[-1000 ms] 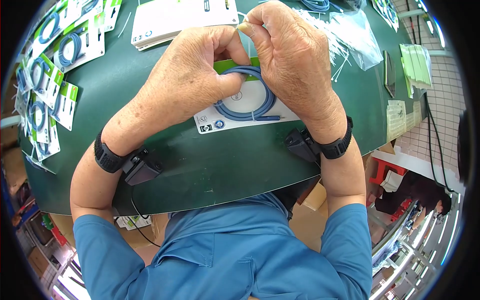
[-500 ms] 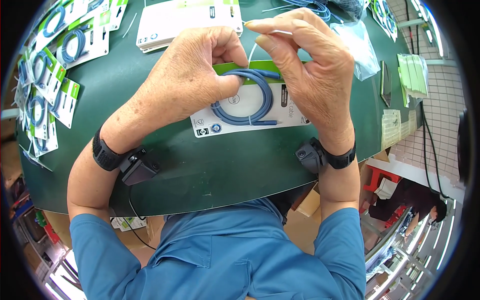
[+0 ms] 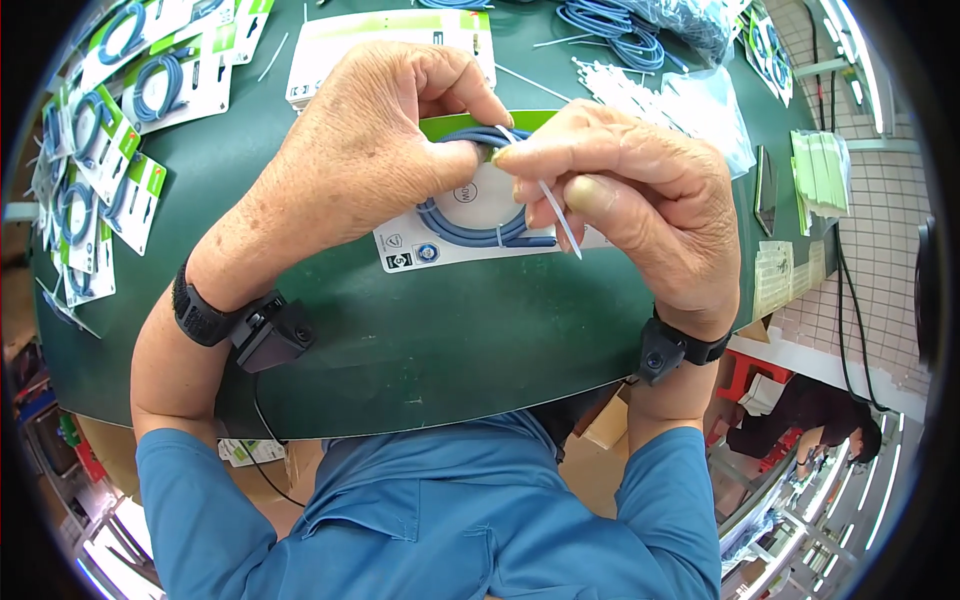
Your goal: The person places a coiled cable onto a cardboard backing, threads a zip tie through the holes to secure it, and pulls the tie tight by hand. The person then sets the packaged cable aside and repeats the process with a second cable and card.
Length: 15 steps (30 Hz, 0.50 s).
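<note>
A blue cable (image 3: pixel 462 237) lies coiled on a white and green backing card (image 3: pixel 450 260) in front of me. My left hand (image 3: pixel 385 150) pinches the top of the coil and the card's upper edge between thumb and index finger. A thin white cable tie (image 3: pixel 558 215) runs from the top of the coil, near my left fingertip, down past my right fingers. My right hand (image 3: pixel 635 195) is closed on that tie, just right of the coil. Another tie binds the coil's lower side. Part of the coil is behind my fingers.
Carded cables (image 3: pixel 100 150) are spread along the left of the green table (image 3: pixel 400 350). A stack of cards (image 3: pixel 310 75) lies behind my left hand. Loose white ties (image 3: pixel 620 88), blue cables (image 3: pixel 620 35) and a plastic bag (image 3: pixel 725 120) sit at the far right.
My right hand has come down and to the right, bringing the tie's long end from above the coil to its right side. My left hand keeps its pinch on the coil.
</note>
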### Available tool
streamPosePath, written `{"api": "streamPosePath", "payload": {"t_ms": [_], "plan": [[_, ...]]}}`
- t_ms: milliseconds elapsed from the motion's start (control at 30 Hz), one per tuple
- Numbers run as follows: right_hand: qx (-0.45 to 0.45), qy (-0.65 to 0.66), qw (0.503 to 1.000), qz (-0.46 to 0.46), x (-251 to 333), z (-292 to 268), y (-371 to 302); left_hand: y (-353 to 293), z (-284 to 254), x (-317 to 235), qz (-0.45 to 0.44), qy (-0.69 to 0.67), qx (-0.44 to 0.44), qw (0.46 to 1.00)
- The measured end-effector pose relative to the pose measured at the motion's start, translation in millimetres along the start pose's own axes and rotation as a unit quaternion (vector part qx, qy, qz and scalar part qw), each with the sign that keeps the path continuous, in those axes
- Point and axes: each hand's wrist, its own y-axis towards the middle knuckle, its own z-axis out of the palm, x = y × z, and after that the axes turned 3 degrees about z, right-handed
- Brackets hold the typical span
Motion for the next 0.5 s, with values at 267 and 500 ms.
{"api": "streamPosePath", "payload": {"t_ms": [267, 500], "plan": [[-0.054, 0.001, 0.998, -0.007, -3.6, 4.4, -3.0, 0.2, -0.4, -7.9, 0.022, 0.023, -0.001, 1.000], [-0.072, -0.001, 0.997, 0.015, -0.2, 11.2, -4.1, 0.1, -1.5, -10.7, 0.006, 0.020, -0.004, 1.000]]}}
